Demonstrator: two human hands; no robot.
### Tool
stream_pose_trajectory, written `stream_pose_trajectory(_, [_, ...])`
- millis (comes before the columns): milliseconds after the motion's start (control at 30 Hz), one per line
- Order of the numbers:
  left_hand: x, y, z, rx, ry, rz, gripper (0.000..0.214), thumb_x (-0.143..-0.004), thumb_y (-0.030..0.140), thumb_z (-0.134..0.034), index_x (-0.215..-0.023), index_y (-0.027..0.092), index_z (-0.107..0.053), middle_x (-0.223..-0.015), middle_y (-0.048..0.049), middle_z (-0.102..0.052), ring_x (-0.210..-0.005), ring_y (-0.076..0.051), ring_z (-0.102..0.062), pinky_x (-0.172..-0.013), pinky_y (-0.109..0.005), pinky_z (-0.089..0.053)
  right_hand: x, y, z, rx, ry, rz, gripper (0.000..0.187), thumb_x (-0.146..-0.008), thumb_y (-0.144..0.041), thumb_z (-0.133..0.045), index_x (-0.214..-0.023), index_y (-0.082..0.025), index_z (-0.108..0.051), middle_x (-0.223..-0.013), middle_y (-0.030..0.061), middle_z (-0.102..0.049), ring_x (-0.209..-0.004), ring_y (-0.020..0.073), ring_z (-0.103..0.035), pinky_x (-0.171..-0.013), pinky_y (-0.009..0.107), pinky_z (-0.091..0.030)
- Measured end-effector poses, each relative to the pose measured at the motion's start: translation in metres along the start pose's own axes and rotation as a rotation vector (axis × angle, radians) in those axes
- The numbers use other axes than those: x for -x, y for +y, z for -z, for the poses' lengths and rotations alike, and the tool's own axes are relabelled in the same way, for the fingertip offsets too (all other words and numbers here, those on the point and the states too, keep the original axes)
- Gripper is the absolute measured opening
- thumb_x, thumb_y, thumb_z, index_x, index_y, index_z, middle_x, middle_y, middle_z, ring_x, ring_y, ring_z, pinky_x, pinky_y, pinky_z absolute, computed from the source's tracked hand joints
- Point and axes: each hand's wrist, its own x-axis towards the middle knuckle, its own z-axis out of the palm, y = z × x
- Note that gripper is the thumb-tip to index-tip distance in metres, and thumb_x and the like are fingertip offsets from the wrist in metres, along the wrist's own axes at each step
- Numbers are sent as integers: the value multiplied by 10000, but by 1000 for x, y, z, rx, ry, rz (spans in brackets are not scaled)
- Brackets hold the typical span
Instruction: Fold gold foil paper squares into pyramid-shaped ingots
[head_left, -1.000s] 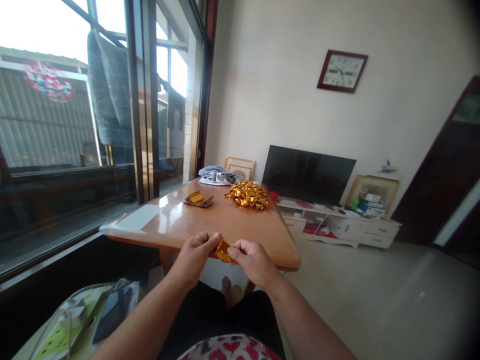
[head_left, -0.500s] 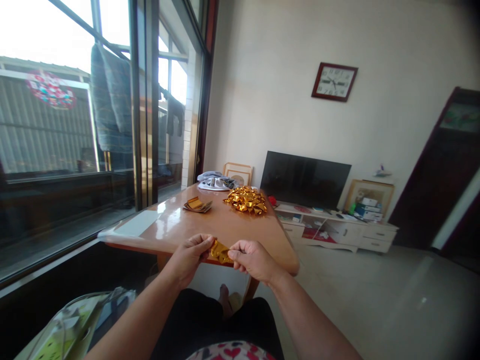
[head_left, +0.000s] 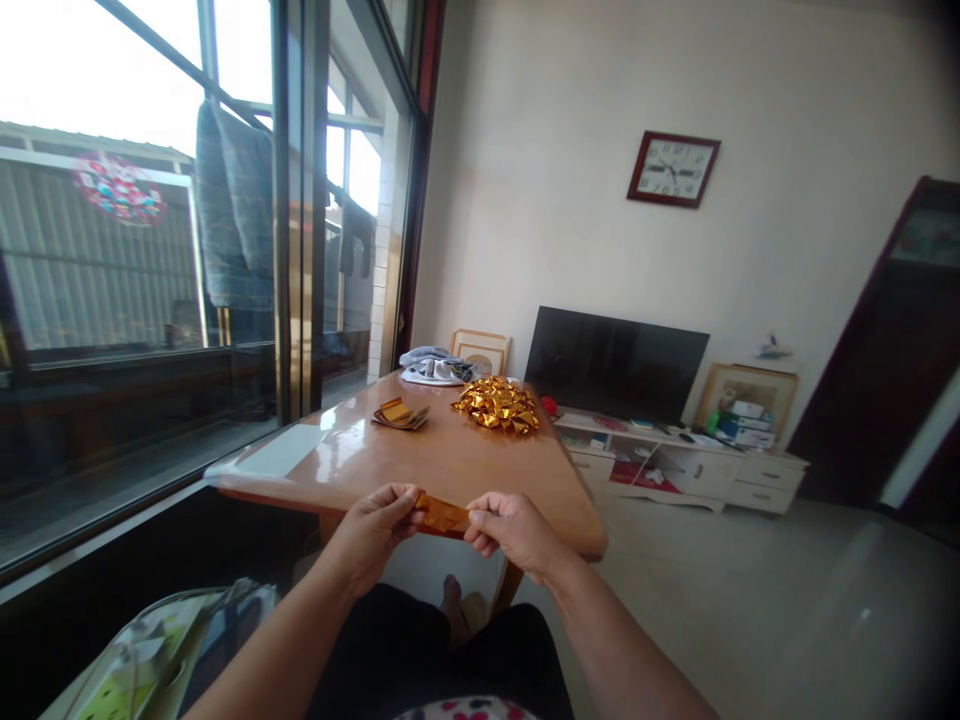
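Observation:
A piece of gold foil paper (head_left: 442,514) is stretched between my two hands in front of the table's near edge. My left hand (head_left: 379,530) pinches its left end between thumb and fingers. At the other end, my right hand (head_left: 510,530) grips the foil the same way. Beyond them on the brown table (head_left: 420,465) lies a heap of folded gold foil pieces (head_left: 496,406). To the heap's left rests a small stack of flat gold foil sheets (head_left: 401,413).
Folded cloth (head_left: 437,366) sits at the table's far end, and a pale sheet (head_left: 281,452) lies by the window. A television (head_left: 615,365) stands on a white cabinet (head_left: 690,466) behind the table. Low at my left is a cluttered surface with a cable (head_left: 135,655).
The foil has gone from crumpled and bunched to a flatter, straighter strip, my hands slightly farther apart. The view has shifted a little, so the scene sits slightly lower and to the right.

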Motion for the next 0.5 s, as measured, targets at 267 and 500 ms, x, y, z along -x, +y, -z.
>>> stream_pose_trajectory(267, [11, 10, -4, -59, 3, -118, 297, -756, 381, -839, -874, 143, -705, -813, -26, -700, -756, -120, -646, -742, -208, -497, 5, 6, 1, -257, 190, -25, 347, -789, -444, -722, -948, -139, -678, -752, 60, -717, -617, 125, -604, -570, 233, -441])
stream_pose_trajectory(500, [13, 8, -7, -124, 1, -183, 293, -782, 391, -815, -884, 138, -709, -825, -42, -697, -757, -134, -637, -764, -240, -499, 12, 0, -17, -348, 178, 16, 357, -832, -479, -720, -948, -144, -678, -734, 48, -702, -591, 105, -574, -550, 213, -417])
